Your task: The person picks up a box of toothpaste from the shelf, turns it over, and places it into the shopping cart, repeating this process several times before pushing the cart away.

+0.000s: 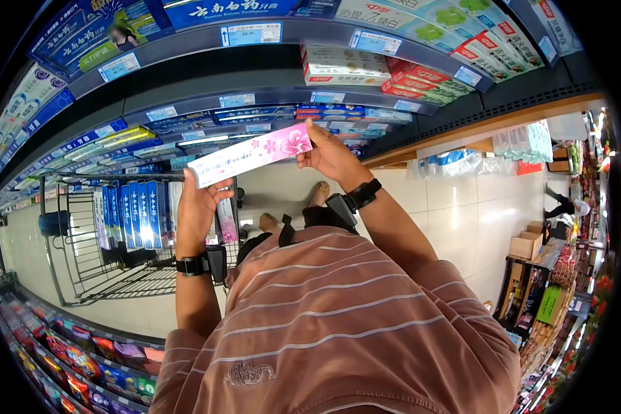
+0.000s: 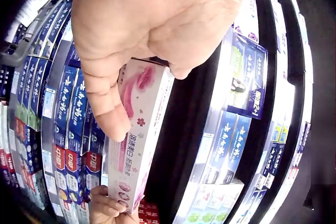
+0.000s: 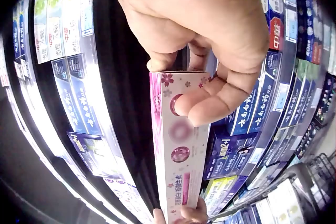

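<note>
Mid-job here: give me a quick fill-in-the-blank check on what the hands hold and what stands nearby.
1. The left hand and the right hand each grip one end of a ____ toothpaste box.
2. The shopping cart stands on the person's ____ side.
3. The upright boxes in the cart are mostly ____.
Missing words: pink; left; blue.

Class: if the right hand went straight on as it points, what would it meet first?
Past the pink box it holds, the right hand would probably meet the shelved toothpaste boxes; depth is unclear.
</note>
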The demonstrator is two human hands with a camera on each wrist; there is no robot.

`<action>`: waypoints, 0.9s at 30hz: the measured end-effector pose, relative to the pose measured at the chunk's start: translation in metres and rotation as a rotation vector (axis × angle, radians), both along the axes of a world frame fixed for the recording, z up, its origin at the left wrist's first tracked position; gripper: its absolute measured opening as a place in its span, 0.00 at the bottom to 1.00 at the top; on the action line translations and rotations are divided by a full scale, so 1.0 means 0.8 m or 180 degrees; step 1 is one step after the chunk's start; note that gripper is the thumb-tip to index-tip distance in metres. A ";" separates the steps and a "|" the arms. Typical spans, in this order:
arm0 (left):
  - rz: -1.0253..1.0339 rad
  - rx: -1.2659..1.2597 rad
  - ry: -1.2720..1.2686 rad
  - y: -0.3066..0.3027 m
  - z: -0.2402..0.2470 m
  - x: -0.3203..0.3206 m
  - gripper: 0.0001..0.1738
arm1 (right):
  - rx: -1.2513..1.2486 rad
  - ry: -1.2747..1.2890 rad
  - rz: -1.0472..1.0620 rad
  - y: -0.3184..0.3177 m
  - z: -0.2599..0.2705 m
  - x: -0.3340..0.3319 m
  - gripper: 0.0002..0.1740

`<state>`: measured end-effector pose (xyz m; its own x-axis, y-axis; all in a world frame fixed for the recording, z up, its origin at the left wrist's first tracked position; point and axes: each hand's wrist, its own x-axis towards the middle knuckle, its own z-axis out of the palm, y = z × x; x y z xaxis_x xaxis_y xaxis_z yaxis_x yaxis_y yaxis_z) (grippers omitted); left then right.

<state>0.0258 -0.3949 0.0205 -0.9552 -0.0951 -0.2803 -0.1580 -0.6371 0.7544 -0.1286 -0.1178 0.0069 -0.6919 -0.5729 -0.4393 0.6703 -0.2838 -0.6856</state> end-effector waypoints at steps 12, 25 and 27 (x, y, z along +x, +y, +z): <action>-0.0121 -0.0016 -0.0061 0.000 -0.004 -0.002 0.35 | 0.0013 0.0067 0.0028 0.008 -0.011 -0.003 0.24; -0.0220 -0.0087 0.0246 -0.006 0.014 -0.001 0.32 | -0.0225 0.0013 0.0055 0.008 0.008 -0.015 0.22; -0.0238 -0.0450 0.0228 -0.006 0.011 0.003 0.34 | -0.0257 0.0097 0.0133 0.006 0.012 -0.016 0.23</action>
